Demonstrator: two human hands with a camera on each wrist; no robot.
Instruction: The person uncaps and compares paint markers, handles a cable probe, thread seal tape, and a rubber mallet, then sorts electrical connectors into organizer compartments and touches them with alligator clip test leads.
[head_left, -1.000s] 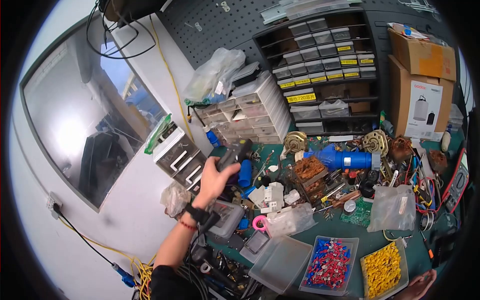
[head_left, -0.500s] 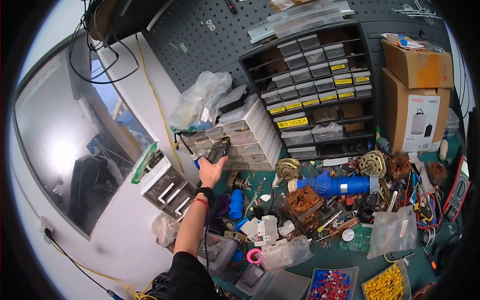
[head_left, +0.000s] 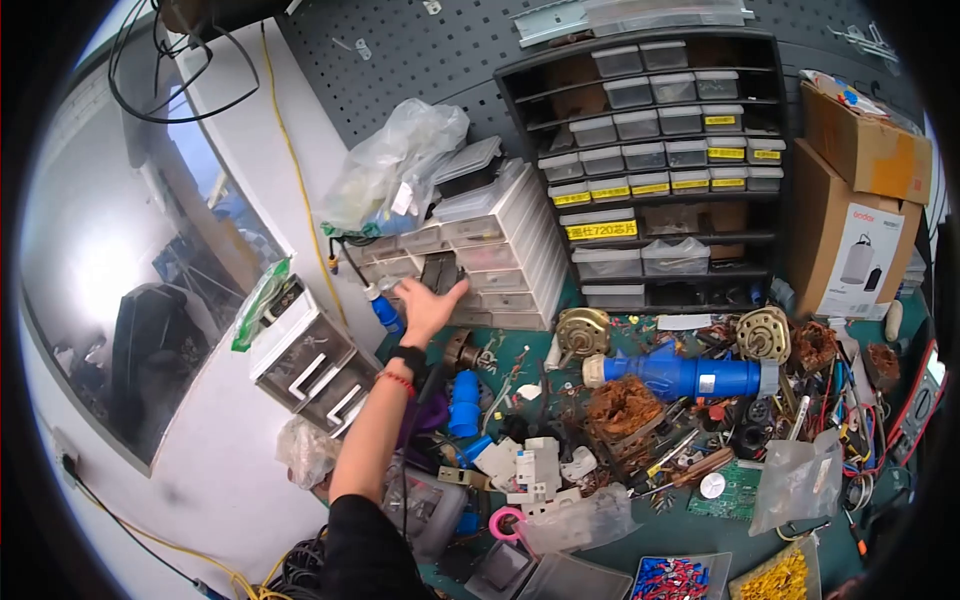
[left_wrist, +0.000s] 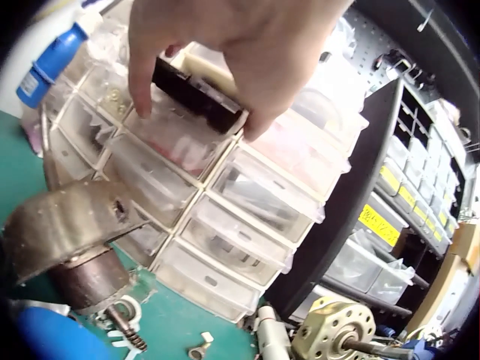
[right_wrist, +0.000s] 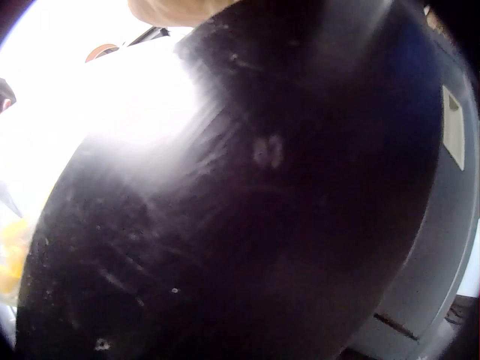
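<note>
My left hand (head_left: 428, 308) reaches to the front of the clear-drawer cabinet (head_left: 545, 250). Between its thumb and fingers it holds a black rectangular block (left_wrist: 196, 97), which sits at a drawer opening in an upper row. A clear drawer front (left_wrist: 176, 142) shows just under the block in the left wrist view. Only a sliver of my right hand (right_wrist: 180, 9) appears, at the top edge of the right wrist view, above a large dark surface (right_wrist: 262, 210); its fingers are hidden.
A blue connector (head_left: 385, 312) hangs left of the cabinet. On the bench lie a rusty motor part (left_wrist: 79, 232), a big blue plug (head_left: 680, 378) and bins of red-blue (head_left: 680, 580) and yellow terminals (head_left: 780, 578). A black drawer rack (head_left: 650, 170) stands behind.
My left hand has carried the black block from above the bench up and back to the clear-drawer cabinet's front. The head view has shifted, and the right hand has left it.
</note>
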